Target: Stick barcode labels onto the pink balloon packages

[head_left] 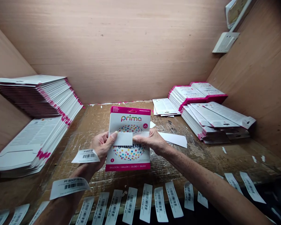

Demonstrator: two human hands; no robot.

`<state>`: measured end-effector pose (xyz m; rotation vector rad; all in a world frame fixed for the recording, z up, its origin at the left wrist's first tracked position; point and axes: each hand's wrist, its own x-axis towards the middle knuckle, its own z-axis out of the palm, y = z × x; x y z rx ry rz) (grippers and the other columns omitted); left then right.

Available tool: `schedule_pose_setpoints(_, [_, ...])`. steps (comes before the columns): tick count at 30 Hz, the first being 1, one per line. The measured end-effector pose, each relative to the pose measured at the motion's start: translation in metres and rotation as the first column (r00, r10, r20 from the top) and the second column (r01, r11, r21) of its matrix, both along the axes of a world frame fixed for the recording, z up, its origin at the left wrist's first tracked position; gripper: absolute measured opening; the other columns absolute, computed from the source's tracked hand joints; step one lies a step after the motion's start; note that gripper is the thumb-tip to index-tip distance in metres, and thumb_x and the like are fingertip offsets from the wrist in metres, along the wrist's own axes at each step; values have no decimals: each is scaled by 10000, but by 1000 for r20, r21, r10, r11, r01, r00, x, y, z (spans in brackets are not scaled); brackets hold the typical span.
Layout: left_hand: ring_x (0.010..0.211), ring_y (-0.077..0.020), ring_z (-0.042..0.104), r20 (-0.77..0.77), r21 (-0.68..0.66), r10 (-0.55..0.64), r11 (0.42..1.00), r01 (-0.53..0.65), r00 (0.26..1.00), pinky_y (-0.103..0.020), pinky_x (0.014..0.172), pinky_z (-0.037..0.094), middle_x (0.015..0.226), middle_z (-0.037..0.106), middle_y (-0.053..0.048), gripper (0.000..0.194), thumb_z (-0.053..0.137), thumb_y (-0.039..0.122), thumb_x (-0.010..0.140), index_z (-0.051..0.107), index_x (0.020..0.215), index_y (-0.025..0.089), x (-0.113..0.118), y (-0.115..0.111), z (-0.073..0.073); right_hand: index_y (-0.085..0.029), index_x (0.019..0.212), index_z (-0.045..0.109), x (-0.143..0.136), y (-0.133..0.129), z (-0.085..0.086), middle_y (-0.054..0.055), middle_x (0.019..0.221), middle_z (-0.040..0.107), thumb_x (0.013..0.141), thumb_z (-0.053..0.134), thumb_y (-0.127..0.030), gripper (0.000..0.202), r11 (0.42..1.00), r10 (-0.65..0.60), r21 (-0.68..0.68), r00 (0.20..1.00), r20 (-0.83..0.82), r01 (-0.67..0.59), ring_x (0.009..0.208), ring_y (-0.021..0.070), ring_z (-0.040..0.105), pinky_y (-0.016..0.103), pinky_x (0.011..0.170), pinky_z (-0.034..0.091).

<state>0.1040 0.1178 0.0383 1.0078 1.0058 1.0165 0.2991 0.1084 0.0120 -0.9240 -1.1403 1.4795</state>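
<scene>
Upright in front of me is a small stack of balloon packets (128,154), printed with "prima", coloured dots and pink bands. A white paper strip (124,139) lies across its front, and a second stretch of white paper meets it near the middle. My left hand (101,144) is closed on the stack's left edge, its thumb pressing on the strip. From the other side my right hand (156,142) grips the right edge, with its thumb on the paper. Fingers behind the packets are hidden. Barcode labels (86,156) cling to my left wrist and forearm.
A tall stack of packets (37,79) stands at the left wall. More packets (208,89) are piled at the right. Loose white strips (175,139) lie behind my right hand. Several barcode labels (145,203) hang along the front edge of the cardboard-covered table (93,120).
</scene>
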Motion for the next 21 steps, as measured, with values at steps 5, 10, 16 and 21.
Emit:
schedule_pose_setpoints(5, [491,-188,614,-98,93,91,992,-81,991,-276,470,479,573,661,-11,403,741,495,676,649,864,150,2,4,-10,-150,934,703,5,3,1,69,927,739,614,826,-472,470,1000,30,0,996,81,-31,818,213,688,372,765,568])
schedule_pose_setpoints(10, [499,-151,504,-389,495,383,854,-160,838,-248,468,352,549,580,-8,327,573,492,782,615,705,177,-3,14,-10,-170,1058,668,8,-15,13,100,1008,695,794,695,-480,408,892,-418,368,790,449,263,865,216,653,359,741,547])
schedule_pose_setpoints(16, [504,-138,427,-440,574,439,809,-131,783,-256,504,297,548,531,13,242,564,406,791,602,693,188,9,21,-3,-179,977,685,-45,-53,41,76,888,718,909,586,-389,242,789,-312,608,800,513,-83,767,184,655,340,706,539])
schedule_pose_setpoints(21, [518,-144,460,-424,536,361,839,-91,831,-243,491,322,556,541,11,262,561,416,813,570,687,187,4,17,-4,-210,870,705,-56,-61,52,57,785,714,941,532,-366,244,769,-328,637,825,460,-49,697,167,639,337,687,536])
